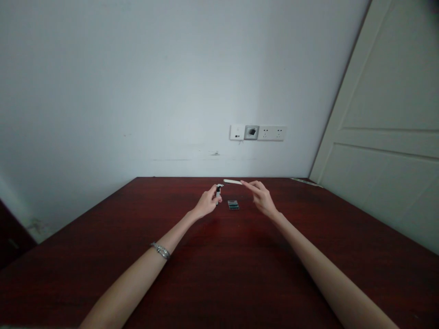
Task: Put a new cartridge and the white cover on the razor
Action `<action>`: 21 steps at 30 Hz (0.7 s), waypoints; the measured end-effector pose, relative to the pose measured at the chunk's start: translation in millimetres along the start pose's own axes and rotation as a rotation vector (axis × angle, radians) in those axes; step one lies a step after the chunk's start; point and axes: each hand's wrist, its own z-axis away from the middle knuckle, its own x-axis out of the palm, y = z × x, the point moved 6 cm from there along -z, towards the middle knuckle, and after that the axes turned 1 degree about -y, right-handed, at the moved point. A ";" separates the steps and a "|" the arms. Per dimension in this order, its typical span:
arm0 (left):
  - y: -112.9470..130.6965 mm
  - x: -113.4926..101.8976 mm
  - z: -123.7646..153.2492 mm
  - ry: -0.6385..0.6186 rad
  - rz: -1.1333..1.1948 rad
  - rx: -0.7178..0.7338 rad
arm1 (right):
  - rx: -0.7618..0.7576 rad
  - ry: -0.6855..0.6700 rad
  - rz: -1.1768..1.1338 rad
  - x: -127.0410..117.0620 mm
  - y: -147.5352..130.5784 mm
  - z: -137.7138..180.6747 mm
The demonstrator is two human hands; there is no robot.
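My left hand (207, 201) is closed around a small dark and silver object (218, 189), held upright above the dark red table (219, 269); I cannot make out what it is. My right hand (260, 197) hovers to the right with its fingers partly spread, the fingertips touching or pinching the end of a thin pale strip (233, 182) that points left. Between the two hands a small dark rectangular piece (233, 205) lies flat on the table.
A white wall stands behind the table with a row of sockets (258, 133), one with a dark plug in it. A pale door (387, 132) is at the right. A silver bracelet (160, 250) is on my left wrist.
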 end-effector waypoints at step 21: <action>5.6 -0.5 0.7 -0.170 0.538 -0.413 | 1.023 0.211 -0.975 36.9 34.3 21.0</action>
